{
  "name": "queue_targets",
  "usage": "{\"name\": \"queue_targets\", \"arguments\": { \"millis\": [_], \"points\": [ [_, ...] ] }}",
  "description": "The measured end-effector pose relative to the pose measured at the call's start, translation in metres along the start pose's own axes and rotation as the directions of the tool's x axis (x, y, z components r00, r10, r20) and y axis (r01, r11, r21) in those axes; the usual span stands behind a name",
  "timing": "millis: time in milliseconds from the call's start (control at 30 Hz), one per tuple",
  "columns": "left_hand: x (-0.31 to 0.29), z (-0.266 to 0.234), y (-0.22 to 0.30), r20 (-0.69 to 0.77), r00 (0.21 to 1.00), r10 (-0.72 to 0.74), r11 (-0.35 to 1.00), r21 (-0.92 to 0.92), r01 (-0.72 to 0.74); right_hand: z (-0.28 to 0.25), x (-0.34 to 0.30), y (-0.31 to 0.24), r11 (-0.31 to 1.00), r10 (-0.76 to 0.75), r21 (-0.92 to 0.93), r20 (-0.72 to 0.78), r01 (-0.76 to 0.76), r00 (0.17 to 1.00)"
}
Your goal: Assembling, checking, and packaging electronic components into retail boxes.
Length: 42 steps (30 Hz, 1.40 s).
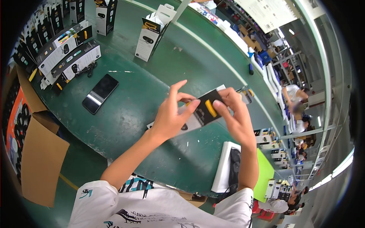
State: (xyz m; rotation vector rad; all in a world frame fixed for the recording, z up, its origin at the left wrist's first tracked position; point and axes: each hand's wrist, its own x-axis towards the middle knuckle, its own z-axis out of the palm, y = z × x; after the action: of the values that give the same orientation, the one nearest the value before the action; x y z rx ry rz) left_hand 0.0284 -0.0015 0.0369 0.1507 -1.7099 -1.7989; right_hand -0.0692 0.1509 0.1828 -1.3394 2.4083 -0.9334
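A black, white and yellow retail carton (pixel 203 116) is held in front of me over the green table, tilted with its printed side up. My left hand (pixel 167 116) grips its left part, thumb on the printed face and index finger raised off it. Around the right end, my right hand (pixel 237 117) is closed, its thumb pressing the black panel near the yellow print. The far side of the carton and the fingers behind it are hidden. A black smartphone (pixel 100 94) lies on the table to the left of my left hand.
An open-topped carton (pixel 150 40) stands beyond my hands. Flat cartons (pixel 78 62) and a black cable (pixel 88 69) lie at the left, before upright cartons. A brown box (pixel 43 161) sits at the table's left edge. Near my right forearm is a white tray (pixel 222 167) with black items.
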Motion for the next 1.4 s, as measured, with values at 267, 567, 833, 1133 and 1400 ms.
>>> {"name": "queue_targets", "arguments": {
  "millis": [267,567,833,1133,1400],
  "points": [
    [-0.044,-0.015,-0.021,0.071,0.993,0.090,0.986,-0.147,-0.079,0.029,-0.035,-0.024,0.845,-0.435,-0.338,0.019,0.416,0.900],
    [-0.047,-0.007,-0.024,-0.062,0.968,0.242,0.968,-0.055,-0.245,0.052,-0.042,-0.005,0.768,-0.434,-0.526,-0.008,0.366,0.901],
    [-0.052,-0.014,-0.050,0.025,0.919,0.394,0.908,-0.165,-0.385,0.064,-0.059,0.035,0.877,-0.476,-0.286,-0.424,0.385,0.770],
    [-0.056,0.004,-0.025,0.068,0.979,0.192,0.967,-0.186,-0.177,0.156,-0.079,0.048,0.611,0.226,0.766,-0.410,0.199,0.884],
    [-0.053,0.002,-0.026,0.018,0.969,0.247,0.965,-0.093,-0.244,0.177,-0.083,0.051,0.640,0.293,0.692,-0.621,0.333,0.727]
  ]
}}
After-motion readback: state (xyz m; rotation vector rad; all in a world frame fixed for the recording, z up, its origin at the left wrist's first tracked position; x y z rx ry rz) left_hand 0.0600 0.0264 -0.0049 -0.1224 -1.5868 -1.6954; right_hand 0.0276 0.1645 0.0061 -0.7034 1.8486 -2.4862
